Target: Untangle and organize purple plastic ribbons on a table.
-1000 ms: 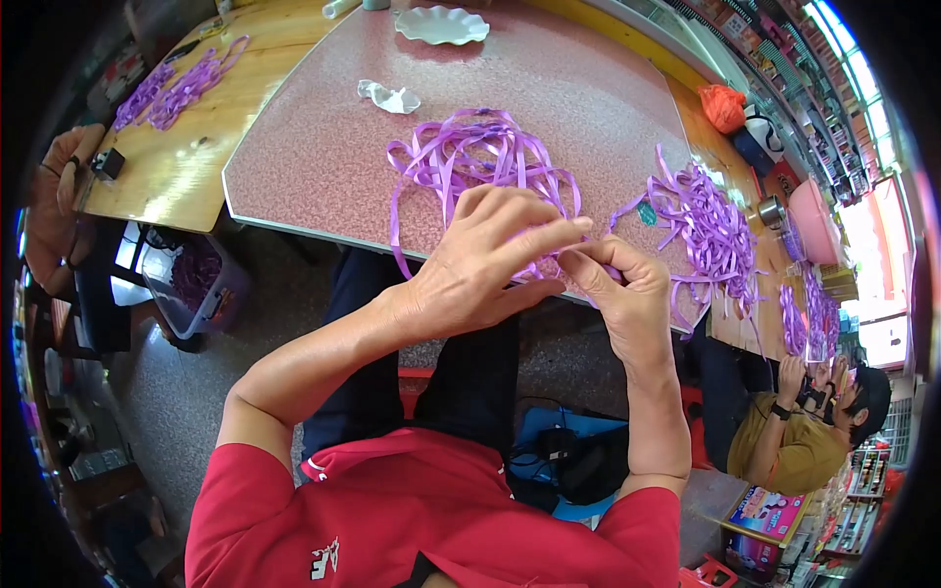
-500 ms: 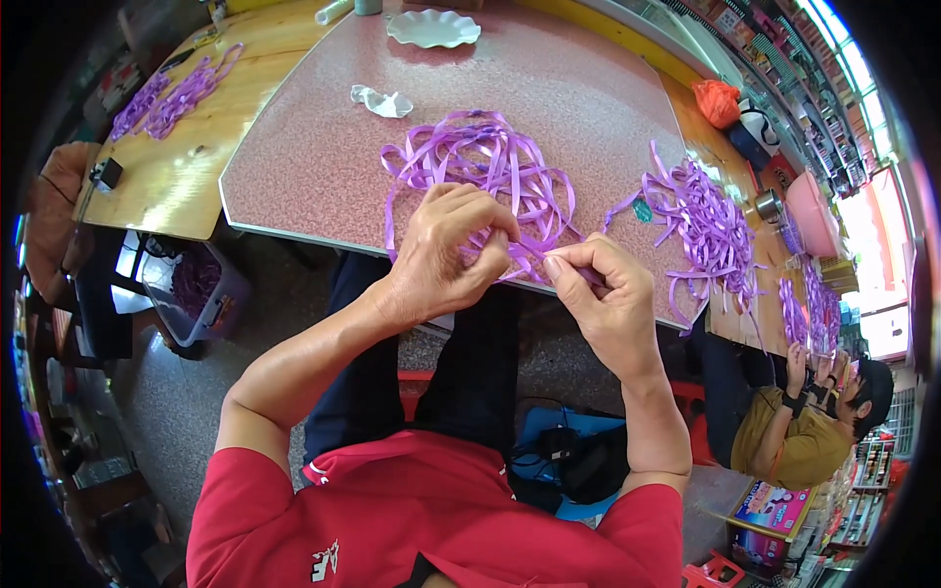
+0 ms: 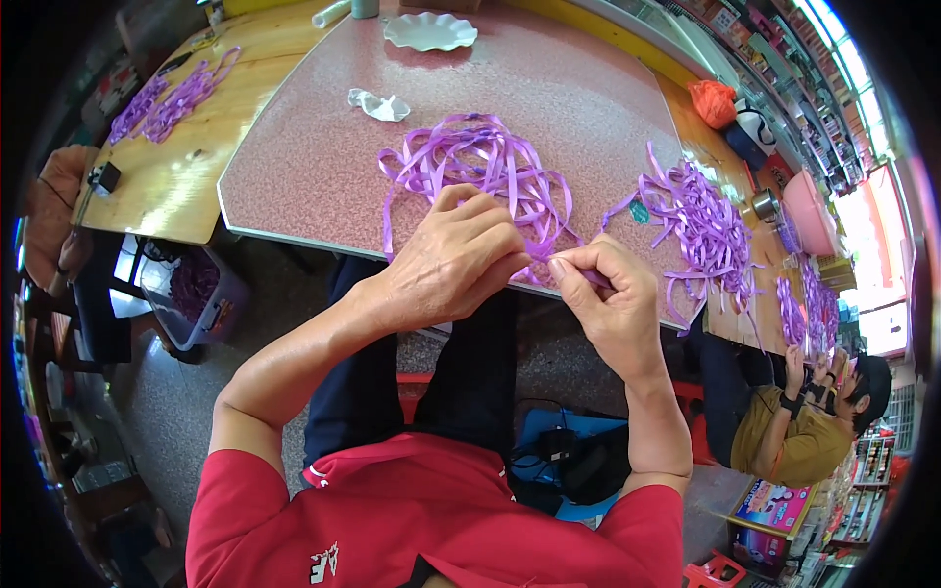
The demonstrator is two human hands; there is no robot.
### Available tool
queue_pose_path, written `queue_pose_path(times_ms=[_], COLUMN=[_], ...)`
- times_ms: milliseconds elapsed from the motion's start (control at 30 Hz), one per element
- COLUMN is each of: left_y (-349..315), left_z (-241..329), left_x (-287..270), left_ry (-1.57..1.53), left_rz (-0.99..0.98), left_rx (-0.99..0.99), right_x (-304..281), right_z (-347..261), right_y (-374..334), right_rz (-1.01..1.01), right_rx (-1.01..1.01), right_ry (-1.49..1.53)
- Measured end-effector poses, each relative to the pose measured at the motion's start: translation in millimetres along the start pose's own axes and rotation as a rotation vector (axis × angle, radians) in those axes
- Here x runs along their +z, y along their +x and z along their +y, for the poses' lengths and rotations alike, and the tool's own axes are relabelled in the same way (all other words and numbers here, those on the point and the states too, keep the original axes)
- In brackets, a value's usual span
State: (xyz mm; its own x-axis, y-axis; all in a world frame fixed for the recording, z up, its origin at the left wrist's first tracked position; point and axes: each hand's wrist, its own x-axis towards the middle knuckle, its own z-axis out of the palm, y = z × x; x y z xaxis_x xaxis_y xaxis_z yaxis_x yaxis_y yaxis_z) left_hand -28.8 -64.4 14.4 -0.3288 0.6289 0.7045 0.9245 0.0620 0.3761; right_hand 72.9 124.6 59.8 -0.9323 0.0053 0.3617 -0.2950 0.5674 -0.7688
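Note:
A loose heap of purple ribbon [image 3: 490, 157] lies on the pink speckled table near its front edge. Over the heap's near side, my left hand [image 3: 461, 250] is closed, its back toward me and its fingertips mostly hidden. My right hand [image 3: 608, 284] pinches the purple ribbon between thumb and forefinger, just right of the left hand. A short stretch of ribbon runs between the two hands at the table edge. To the right, a second tangled pile of purple ribbon [image 3: 701, 220] lies partly over a small green piece [image 3: 639, 212].
Farther back on the pink table [image 3: 304, 167] are crumpled white tissue [image 3: 379, 105] and a scalloped white plate [image 3: 431, 32]. More purple ribbon [image 3: 181, 98] lies on the wooden table at left, above a plastic bin [image 3: 196, 304]. A co-worker [image 3: 809, 421] sits at right, handling ribbon.
My left hand has turned and shifted slightly right, close to my right fingertips, with its fingers now more hidden. My right hand keeps its pinch almost in place.

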Motion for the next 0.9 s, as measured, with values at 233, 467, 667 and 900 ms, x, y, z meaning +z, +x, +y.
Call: queue_pose_path(times_ms=[233,467,667,900], left_y=[-13.4,13.3,55.3,23.8], left_z=[-5.1,6.5,40.9,45.5], left_x=[-4.3,30.1,85.9,25.8], left_ry=[-0.253,-0.598,-0.506,-0.633], left_rz=[-0.207,-0.107,-0.257,-0.307], left_rx=[-0.094,-0.039,0.204,-0.065], right_x=[0.4,-26.6,-87.7,-165.0], right_z=[27.3,2.7,-25.5,33.2], right_y=[-11.0,-25.2,-22.2,-25.5], right_rz=[-0.044,0.078,0.289,0.452], right_rx=[-0.123,-0.017,-0.296,-0.203], right_ry=[-0.030,0.232,0.715,0.990])
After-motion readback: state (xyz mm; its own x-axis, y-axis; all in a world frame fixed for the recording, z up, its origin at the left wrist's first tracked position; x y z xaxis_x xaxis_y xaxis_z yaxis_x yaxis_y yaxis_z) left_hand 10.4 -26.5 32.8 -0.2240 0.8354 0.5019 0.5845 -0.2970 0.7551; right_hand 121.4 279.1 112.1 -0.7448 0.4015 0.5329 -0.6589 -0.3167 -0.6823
